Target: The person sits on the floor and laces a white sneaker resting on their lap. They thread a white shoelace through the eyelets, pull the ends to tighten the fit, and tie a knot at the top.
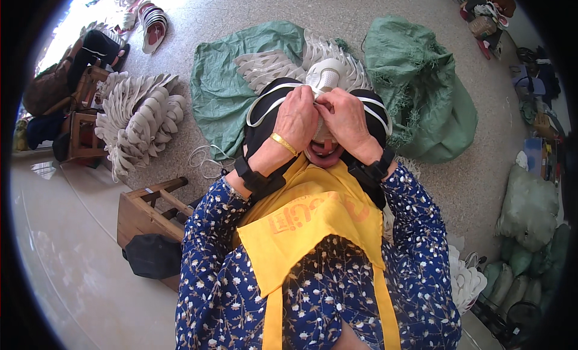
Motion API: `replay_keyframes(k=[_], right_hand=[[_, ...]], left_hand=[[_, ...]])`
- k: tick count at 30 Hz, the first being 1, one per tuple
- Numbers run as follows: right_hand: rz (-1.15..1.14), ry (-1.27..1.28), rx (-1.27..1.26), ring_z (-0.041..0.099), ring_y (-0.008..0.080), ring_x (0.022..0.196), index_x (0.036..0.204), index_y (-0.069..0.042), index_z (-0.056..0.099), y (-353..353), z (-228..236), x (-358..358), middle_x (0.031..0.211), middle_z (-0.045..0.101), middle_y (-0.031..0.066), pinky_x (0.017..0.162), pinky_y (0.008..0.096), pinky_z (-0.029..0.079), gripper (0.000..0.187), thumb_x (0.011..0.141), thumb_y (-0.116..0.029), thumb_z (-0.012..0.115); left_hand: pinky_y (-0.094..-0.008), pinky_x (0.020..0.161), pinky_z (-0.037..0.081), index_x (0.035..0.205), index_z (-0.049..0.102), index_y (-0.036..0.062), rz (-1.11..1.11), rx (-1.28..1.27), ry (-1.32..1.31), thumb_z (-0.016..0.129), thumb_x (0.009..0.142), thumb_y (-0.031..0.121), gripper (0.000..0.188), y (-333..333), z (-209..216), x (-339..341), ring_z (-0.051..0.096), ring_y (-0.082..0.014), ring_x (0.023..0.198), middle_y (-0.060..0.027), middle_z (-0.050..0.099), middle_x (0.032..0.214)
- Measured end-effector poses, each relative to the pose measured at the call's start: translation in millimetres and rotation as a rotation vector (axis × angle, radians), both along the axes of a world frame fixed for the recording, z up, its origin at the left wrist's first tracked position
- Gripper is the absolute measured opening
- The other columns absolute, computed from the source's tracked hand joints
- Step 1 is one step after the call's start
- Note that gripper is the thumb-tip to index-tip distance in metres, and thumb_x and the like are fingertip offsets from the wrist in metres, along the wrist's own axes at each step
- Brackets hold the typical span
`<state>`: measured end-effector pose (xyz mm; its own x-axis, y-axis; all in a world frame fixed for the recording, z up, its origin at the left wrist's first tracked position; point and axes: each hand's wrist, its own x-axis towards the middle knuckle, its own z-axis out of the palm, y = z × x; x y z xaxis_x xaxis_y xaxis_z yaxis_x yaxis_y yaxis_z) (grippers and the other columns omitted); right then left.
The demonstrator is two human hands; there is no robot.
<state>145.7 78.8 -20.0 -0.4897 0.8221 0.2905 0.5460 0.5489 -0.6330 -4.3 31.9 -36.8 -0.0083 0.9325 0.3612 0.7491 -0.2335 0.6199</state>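
Green sack (415,79), contents hidden, bulges near both hands (295,118) pinching white shoe (327,76).

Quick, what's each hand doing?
Left hand: closed at the white, round-toed, textured shoe; exact hold hidden.
Right hand: pinched closed there too; held part unclear.

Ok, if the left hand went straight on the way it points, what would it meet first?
The left hand would likely meet the far end of the white shoe first; depth is unclear.
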Motion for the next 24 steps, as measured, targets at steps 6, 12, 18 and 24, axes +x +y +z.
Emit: replay_keyframes(k=[6, 12, 18, 24], right_hand=[[0.008, 0.035, -0.008, 0.066, 0.0379, 0.081, 0.085, -0.004, 0.068, -2.1, 2.4, 0.8, 0.085, 0.065, 0.0149, 0.070, 0.0470, 0.053, 0.006, 0.085, -0.010, 0.070], [0.055, -0.049, 0.087, 0.065, 0.0394, 0.079, 0.082, -0.002, 0.064, 0.1, 12.2, 1.9, 0.086, 0.062, 0.0169, 0.067, 0.0480, 0.052, 0.005, 0.085, -0.006, 0.064], [-0.008, 0.161, -0.166, 0.061, 0.0170, 0.062, 0.085, 0.000, 0.066, -4.8, 65.0, 57.6, 0.077, 0.063, 0.0079, 0.056, 0.0311, 0.047, 0.003, 0.085, -0.002, 0.069], [-0.016, 0.222, -0.265, 0.056, 0.0071, 0.064, 0.086, 0.000, 0.067, -18.1, 67.8, 61.5, 0.074, 0.062, 0.0019, 0.057, 0.0246, 0.044, 0.007, 0.087, -0.004, 0.072]], left_hand=[[-0.0500, 0.071, 0.049, 0.095, 0.054, 0.0011, -0.076, -0.015, -0.056, 0.058, 0.083, 0.002, 0.013, 7.1, 0.3, -10.1, 0.063, -0.0413, 0.083, -0.0193, 0.062, 0.085], [-0.0514, 0.065, 0.048, 0.093, 0.054, 0.0023, -0.024, -0.025, -0.096, 0.056, 0.080, 0.000, 0.013, 5.4, 10.2, -3.5, 0.062, -0.0429, 0.075, -0.0189, 0.062, 0.079], [-0.0508, 0.064, 0.048, 0.092, 0.054, 0.0028, 0.032, -0.008, -0.095, 0.057, 0.081, 0.001, 0.012, 0.9, 15.5, -0.2, 0.062, -0.0425, 0.072, -0.0185, 0.061, 0.078], [-0.0415, 0.061, 0.049, 0.090, 0.056, 0.0020, -0.061, 0.078, -0.159, 0.063, 0.082, 0.001, 0.010, 3.8, 16.6, 0.3, 0.062, -0.0321, 0.067, -0.0130, 0.060, 0.077]])
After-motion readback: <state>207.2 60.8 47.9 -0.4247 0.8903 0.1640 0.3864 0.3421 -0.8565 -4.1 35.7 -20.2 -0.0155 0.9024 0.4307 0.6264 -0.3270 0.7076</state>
